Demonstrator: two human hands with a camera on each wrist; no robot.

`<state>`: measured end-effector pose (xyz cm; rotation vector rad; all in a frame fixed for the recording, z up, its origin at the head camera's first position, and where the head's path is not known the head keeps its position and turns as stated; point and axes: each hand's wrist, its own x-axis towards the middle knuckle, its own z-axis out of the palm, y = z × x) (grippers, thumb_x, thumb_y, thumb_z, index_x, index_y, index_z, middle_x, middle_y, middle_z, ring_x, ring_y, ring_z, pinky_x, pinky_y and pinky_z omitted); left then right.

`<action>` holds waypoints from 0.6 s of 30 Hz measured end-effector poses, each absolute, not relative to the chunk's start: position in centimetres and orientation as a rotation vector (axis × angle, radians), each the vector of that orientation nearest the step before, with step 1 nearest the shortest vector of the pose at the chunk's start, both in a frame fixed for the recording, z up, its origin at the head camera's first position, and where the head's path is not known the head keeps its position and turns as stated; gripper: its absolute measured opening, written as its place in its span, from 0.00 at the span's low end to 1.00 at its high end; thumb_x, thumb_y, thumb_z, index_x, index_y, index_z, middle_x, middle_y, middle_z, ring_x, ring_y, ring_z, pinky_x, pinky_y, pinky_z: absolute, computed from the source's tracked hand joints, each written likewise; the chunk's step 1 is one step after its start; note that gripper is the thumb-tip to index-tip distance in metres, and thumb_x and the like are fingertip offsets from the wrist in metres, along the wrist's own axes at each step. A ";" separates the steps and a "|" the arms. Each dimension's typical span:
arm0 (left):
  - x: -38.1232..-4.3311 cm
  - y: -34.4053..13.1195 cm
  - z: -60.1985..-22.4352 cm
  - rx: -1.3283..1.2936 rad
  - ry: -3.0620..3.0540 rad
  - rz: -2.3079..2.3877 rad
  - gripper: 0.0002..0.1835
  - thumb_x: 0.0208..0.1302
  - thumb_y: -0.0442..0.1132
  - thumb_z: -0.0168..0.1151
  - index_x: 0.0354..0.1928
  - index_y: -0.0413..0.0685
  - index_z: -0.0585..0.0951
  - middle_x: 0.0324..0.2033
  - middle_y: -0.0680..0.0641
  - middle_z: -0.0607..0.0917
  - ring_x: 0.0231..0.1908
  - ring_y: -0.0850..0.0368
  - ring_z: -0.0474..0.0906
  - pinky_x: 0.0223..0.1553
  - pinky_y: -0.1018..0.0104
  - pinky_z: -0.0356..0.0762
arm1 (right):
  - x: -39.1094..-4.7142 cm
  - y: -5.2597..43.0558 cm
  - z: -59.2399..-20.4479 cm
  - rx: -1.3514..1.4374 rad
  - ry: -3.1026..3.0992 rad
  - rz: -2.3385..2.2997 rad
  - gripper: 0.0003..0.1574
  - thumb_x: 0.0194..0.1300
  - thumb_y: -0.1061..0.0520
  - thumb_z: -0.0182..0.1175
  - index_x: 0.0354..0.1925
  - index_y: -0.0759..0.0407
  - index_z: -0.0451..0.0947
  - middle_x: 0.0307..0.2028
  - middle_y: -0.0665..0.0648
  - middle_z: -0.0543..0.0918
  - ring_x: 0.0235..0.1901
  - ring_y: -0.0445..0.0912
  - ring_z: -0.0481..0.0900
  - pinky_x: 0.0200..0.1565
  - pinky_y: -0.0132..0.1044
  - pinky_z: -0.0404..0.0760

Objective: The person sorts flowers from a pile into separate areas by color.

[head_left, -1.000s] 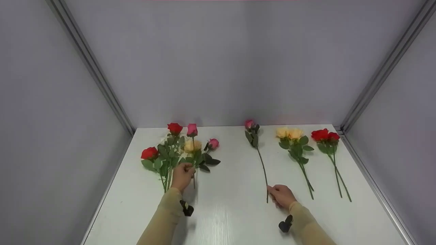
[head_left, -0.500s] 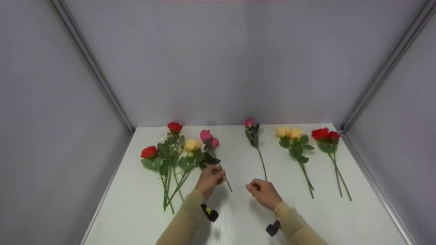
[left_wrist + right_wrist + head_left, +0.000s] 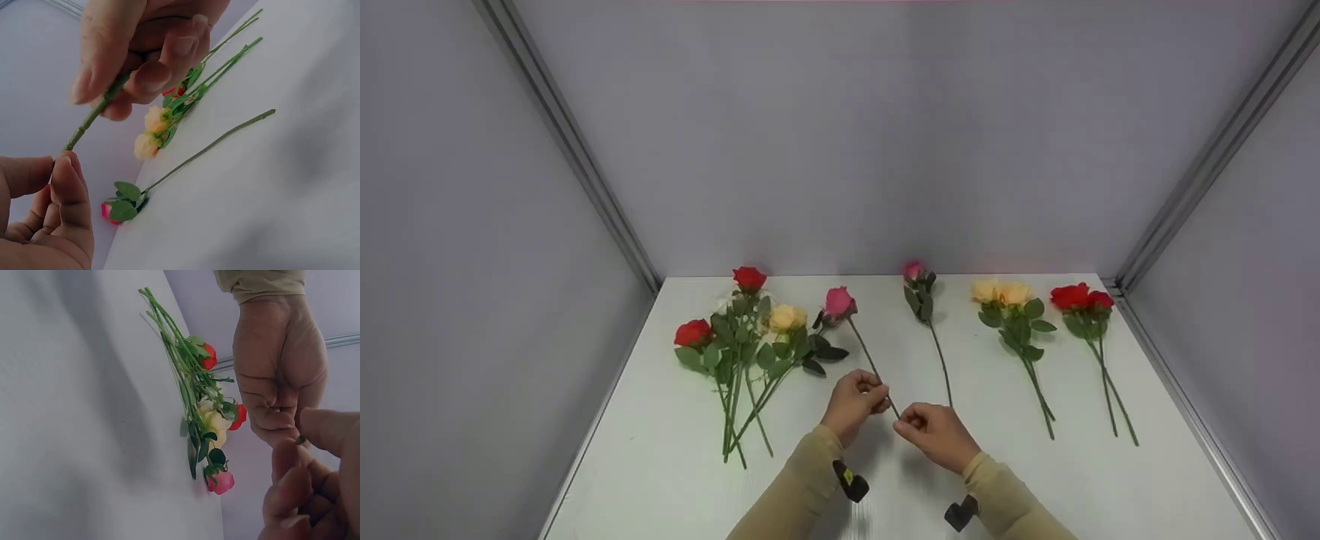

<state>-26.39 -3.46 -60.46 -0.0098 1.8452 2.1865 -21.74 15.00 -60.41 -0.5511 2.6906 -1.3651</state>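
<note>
My right hand is now joining my left hand, both pinching a pink rose, so I'm probably mid-handover.

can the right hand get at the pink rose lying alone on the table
Probably yes: the lone pink rose lies with its stem near the right hand and no flower across it. That hand pinches the held rose, though, and may need to let go first.

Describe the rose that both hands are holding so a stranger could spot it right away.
Over the white table, find the left hand and right hand pinching one stem. Follow it forward to the held pink rose. Unlike the lying pink rose to its right, this one is in hand.
</note>
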 end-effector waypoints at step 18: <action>-25.8 -6.8 -60.2 -0.008 2.089 1.975 0.09 0.69 0.35 0.57 0.44 0.35 0.76 0.35 0.42 0.80 0.34 0.49 0.80 0.38 0.57 0.79 | -22.7 18.2 -61.2 -0.292 2.786 -1.423 0.08 0.63 0.50 0.65 0.32 0.51 0.79 0.23 0.46 0.76 0.23 0.41 0.73 0.25 0.33 0.73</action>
